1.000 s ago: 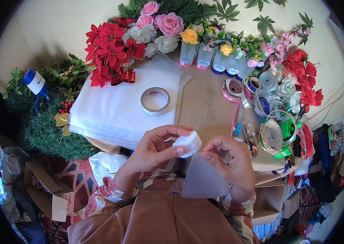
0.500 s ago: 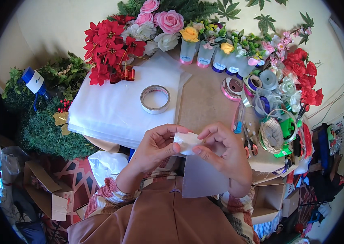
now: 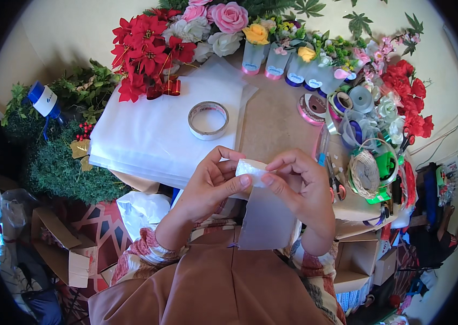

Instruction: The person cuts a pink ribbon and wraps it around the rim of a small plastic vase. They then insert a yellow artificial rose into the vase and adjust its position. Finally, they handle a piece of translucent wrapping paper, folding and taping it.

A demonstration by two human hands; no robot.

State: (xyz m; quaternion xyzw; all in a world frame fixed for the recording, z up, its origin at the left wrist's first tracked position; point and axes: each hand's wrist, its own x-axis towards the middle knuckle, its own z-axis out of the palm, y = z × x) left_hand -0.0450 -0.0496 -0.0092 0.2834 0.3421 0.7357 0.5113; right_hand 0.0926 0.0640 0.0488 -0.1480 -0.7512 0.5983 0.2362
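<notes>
In front of my chest, both hands pinch a small, glossy white strip (image 3: 251, 169), bent and curved between the fingertips. A greyish translucent sheet (image 3: 265, 222) hangs below it toward my lap; whether the two are joined is hidden by the fingers. My left hand (image 3: 212, 187) grips the strip's left end, its thumb pressed on the front. At the other end my right hand (image 3: 300, 187) closes thumb and fingers on the strip and the sheet's upper part. Beyond the hands, a roll of tape (image 3: 207, 136) lies flat on a stack of large translucent white sheets (image 3: 153, 130).
Red poinsettias (image 3: 147, 51) and pink roses (image 3: 230, 18) stand at the back. Several frosted cups (image 3: 251, 57) hold small flowers. Ribbon spools (image 3: 312, 109), a wicker basket (image 3: 364, 173) and scissors (image 3: 340, 190) crowd the table's right. Cardboard boxes (image 3: 80, 265) sit on the floor.
The white strip has turned and curved a little between my fingers. Both hands keep hold. The view has shifted slightly, so the back of the table appears higher.
</notes>
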